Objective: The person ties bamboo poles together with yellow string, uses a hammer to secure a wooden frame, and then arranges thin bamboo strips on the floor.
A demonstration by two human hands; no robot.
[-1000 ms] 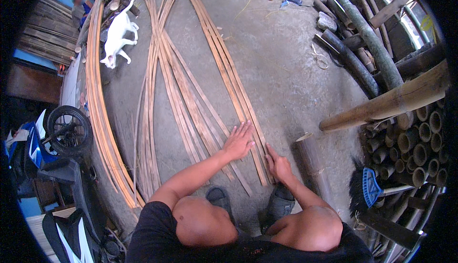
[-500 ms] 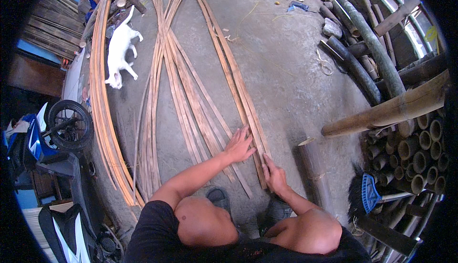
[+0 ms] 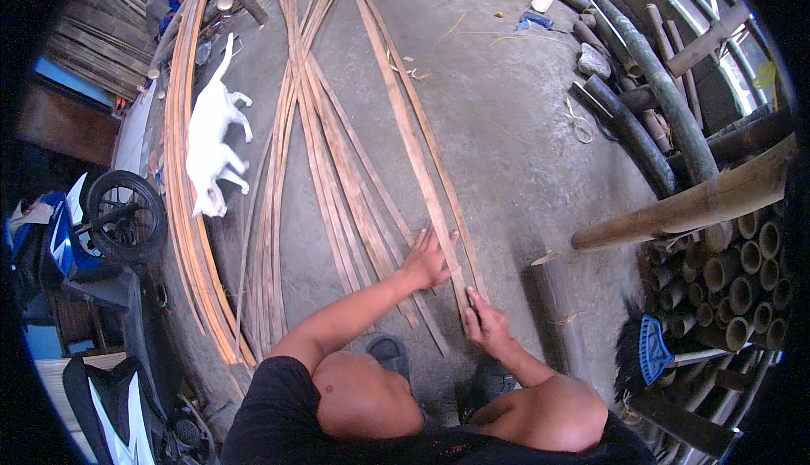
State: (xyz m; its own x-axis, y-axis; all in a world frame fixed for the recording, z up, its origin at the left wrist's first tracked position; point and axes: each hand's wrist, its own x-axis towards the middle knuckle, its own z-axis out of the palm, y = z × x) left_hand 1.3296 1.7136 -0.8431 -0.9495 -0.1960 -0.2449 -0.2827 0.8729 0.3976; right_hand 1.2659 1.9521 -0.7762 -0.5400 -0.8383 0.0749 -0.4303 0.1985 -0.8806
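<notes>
Two long bamboo strips run from the far middle of the floor toward me. My left hand (image 3: 429, 260) has its fingers stretched and apart, and the wider strip (image 3: 419, 159) crosses over them. Close to that strip's near end, my right hand (image 3: 487, 323) is closed, with thumb and fingers pinching its edge. The narrower strip (image 3: 437, 161) lies just to the right, its near end partly hidden behind my right hand. Left of my hands, a fan of several more bamboo strips (image 3: 342, 182) rests on the concrete.
A white cat (image 3: 211, 140) is beside long orange-brown strips (image 3: 177, 153) at left. A motorbike wheel (image 3: 125, 216) is farther left. At right are a bamboo post (image 3: 692, 208), stacked bamboo tubes (image 3: 721, 267), a short log (image 3: 557, 305) and a blue broom (image 3: 654, 348). A person (image 3: 162, 5) sits far left.
The wider strip has shifted left across my left fingers, opening a gap from the narrower one. My right hand has moved slightly nearer. The cat has come closer, its head now lower in view.
</notes>
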